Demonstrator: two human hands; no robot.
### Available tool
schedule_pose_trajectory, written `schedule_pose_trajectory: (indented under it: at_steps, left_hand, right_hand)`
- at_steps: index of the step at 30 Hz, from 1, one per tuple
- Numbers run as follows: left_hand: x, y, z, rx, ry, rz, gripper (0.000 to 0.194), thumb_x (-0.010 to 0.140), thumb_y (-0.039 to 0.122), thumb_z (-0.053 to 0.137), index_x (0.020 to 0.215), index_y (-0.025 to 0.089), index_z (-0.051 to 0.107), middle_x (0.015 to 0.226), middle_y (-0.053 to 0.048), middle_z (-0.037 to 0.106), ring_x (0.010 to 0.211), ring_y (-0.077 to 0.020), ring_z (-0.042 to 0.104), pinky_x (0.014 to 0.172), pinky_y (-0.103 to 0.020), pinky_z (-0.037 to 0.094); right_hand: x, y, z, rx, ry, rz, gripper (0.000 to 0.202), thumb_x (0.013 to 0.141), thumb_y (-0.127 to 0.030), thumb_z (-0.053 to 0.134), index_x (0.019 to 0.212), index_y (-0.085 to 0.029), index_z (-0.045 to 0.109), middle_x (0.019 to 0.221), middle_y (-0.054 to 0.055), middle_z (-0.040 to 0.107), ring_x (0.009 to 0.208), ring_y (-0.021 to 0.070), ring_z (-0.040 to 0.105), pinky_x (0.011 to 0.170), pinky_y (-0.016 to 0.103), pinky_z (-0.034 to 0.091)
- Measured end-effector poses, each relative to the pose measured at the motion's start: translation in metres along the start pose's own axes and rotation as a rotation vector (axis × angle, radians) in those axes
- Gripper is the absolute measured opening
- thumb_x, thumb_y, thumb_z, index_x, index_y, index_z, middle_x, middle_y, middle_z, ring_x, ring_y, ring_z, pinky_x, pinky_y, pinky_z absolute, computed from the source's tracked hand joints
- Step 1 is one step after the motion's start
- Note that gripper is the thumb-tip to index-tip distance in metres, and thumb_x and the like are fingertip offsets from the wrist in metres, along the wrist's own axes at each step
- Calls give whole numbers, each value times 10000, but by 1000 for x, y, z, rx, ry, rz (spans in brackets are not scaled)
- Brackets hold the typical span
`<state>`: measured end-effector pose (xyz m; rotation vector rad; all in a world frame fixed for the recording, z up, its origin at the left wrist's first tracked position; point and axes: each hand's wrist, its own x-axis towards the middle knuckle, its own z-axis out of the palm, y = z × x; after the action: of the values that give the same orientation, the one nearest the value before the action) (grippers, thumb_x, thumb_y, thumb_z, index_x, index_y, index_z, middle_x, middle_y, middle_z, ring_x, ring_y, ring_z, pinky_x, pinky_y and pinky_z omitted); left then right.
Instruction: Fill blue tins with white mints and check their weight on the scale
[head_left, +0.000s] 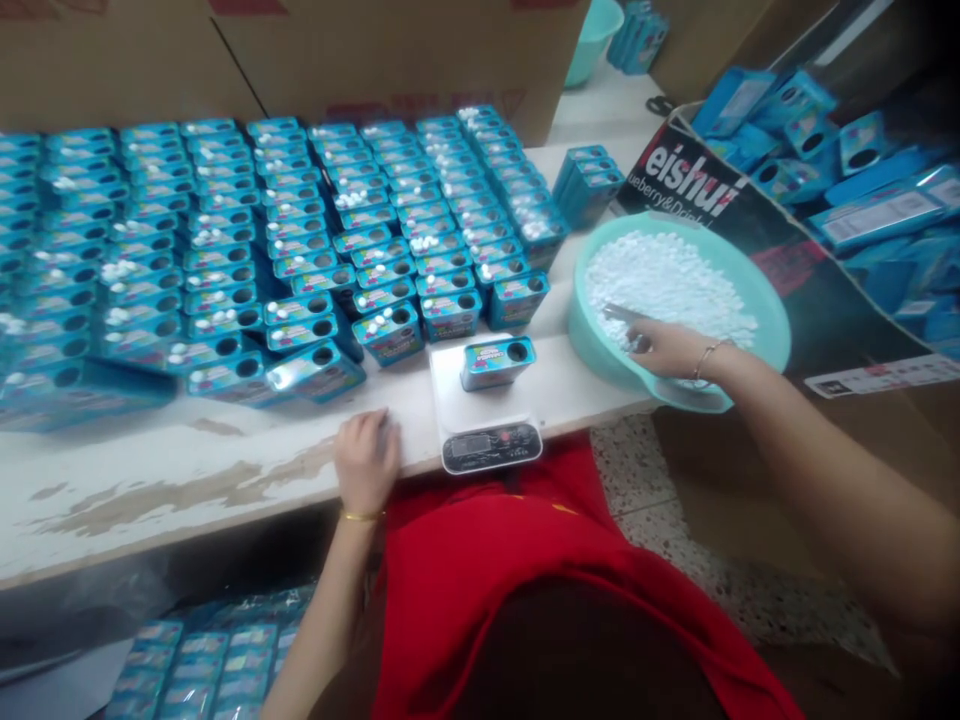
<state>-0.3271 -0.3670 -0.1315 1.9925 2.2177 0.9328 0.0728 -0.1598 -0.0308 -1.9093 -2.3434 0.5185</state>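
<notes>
My right hand (664,350) is over the near side of a mint-green basin (592,350) heaped with small white pellets (667,275). Its fingers close around a greyish scoop (621,314), whose edge dips into the pellets. My left hand (366,460) rests on the table's front edge with the fingers curled; whatever they may hold is hidden. Between the hands stands a white kitchen scale (491,448) with a dark display panel. Upright on its plate is one blue box (496,362) with a round dark hole in its top.
Rows of blue boxes (390,330) cover the table's left and back, several with white pellets on top. A black printed carton (757,240) at right holds more boxes (885,210) in a jumble. A cardboard wall (300,60) stands behind. Wrapped packs (202,670) lie below the table.
</notes>
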Motion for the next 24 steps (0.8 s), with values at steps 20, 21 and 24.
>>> schedule_pose_trajectory:
  at_steps: [20, 21, 24]
  left_hand:
    - [2, -2, 1, 29, 34, 61, 211, 886, 294, 513, 1048, 181, 585, 947, -104, 602, 889, -239, 539, 815, -390, 433]
    - [2, -2, 1, 27, 37, 63, 210, 886, 291, 512, 1048, 180, 585, 946, -104, 603, 888, -239, 539, 815, -390, 434]
    - [2, -2, 1, 29, 37, 62, 213, 886, 288, 513, 1050, 174, 587, 942, -109, 605, 884, -240, 536, 807, -390, 437]
  right_hand:
    - [-23, -159, -31, 331, -86, -396, 121, 785, -167, 624, 851, -156, 724, 747, 9, 657, 692, 122, 566, 666, 265, 430]
    - [-21, -164, -28, 280, -95, -411, 128, 778, -149, 626, 859, -157, 725, 773, 14, 664, 713, 125, 572, 678, 261, 430]
    - [-17, -171, -21, 180, -120, -441, 150, 777, -152, 639, 900, -170, 723, 799, 18, 667, 758, 138, 579, 707, 258, 432]
